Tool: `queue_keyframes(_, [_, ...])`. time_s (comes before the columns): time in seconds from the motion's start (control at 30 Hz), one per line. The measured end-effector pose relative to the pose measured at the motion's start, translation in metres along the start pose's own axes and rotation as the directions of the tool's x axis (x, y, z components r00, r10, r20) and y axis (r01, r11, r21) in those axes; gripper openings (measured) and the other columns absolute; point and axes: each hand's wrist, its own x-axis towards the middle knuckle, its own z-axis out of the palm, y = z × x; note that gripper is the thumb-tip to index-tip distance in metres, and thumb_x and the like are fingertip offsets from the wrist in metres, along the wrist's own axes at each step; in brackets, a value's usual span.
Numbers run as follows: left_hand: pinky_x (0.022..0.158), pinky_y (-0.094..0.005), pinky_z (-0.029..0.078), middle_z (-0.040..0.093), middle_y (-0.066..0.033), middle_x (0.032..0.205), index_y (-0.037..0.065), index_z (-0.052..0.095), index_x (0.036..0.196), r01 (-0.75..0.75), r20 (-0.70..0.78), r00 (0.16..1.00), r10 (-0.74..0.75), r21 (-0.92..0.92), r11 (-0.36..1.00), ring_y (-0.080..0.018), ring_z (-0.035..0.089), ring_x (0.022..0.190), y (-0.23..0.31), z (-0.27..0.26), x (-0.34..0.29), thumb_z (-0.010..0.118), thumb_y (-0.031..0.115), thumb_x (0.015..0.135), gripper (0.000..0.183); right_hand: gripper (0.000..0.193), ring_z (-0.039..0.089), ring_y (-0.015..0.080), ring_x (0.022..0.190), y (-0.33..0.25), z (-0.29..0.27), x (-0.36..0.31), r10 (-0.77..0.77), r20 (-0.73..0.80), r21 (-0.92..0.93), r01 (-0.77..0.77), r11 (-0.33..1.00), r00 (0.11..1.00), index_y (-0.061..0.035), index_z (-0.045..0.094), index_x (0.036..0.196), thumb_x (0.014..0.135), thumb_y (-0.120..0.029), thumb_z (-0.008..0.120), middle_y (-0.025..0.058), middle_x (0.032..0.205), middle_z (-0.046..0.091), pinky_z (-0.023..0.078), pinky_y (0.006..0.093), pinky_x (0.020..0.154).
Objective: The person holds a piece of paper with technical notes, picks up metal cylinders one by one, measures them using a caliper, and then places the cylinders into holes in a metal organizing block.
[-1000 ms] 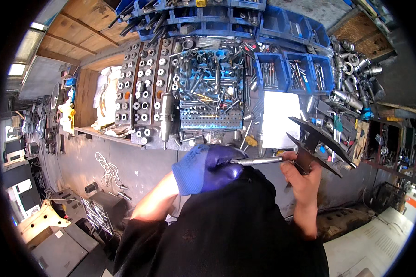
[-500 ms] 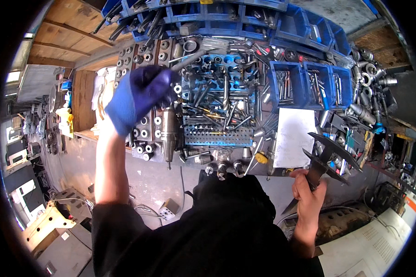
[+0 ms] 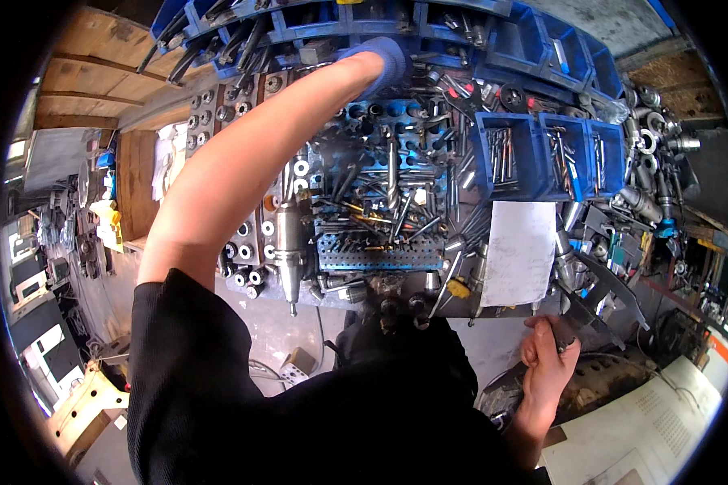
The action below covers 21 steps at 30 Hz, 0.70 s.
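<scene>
My left hand (image 3: pixel 391 63), in a blue knitted glove, reaches to the far side of the bench, up against the row of blue bins (image 3: pixel 364 23). Its fingers are hidden, so I cannot see what they hold. My bare right hand (image 3: pixel 547 356) is closed around a large dark vernier caliper (image 3: pixel 600 293), low on the right. The caliper's jaws point away to the right, past a white sheet of paper (image 3: pixel 521 252). Below my left forearm is a blue perforated rack (image 3: pixel 380 257), with several drills and cutters lying over it.
Three blue bins (image 3: pixel 505 190) of drill bits stand behind the paper. A tapered tool holder (image 3: pixel 289 234) lies left of the rack, beside rows of collets (image 3: pixel 255 276). More metal holders (image 3: pixel 644 202) crowd the bench's right end. A yellow-handled tool (image 3: pixel 459 287) lies near the front edge.
My left hand has swung far and right, from above the collets to the back bins; the grey rod seen at it is out of sight. The caliper has shifted slightly right and nearer.
</scene>
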Motion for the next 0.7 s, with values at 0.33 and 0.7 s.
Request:
queue_keyframes(0.33, [0.079,-0.0407,0.052,0.072,-0.0143,0.102,0.007,0.073,0.109,-0.058,0.136,0.988,0.066,-0.059,0.997,-0.0270,0.068,0.088,0.026,0.050,0.075,0.061,0.031,0.087,0.034,0.018,0.032,0.0035,0.044,0.002,-0.009,0.000,0.041,-0.141,0.072,-0.031,0.997,0.989,0.0063,0.065,0.088,0.094,-0.011,0.064,-0.0033,0.054,0.043,0.020,0.0231,0.043])
queue_keyframes(0.7, [0.083,-0.0410,0.050,0.072,-0.0155,0.105,0.006,0.072,0.110,-0.036,0.164,0.985,0.056,-0.125,0.991,-0.0279,0.066,0.091,0.035,0.069,0.111,0.062,0.040,0.086,0.043,0.017,0.032,0.0036,0.045,0.003,-0.018,-0.001,0.035,-0.088,0.034,-0.032,0.999,0.996,0.0016,0.061,0.093,0.097,-0.015,0.063,-0.0040,0.056,0.042,0.019,0.0228,0.041])
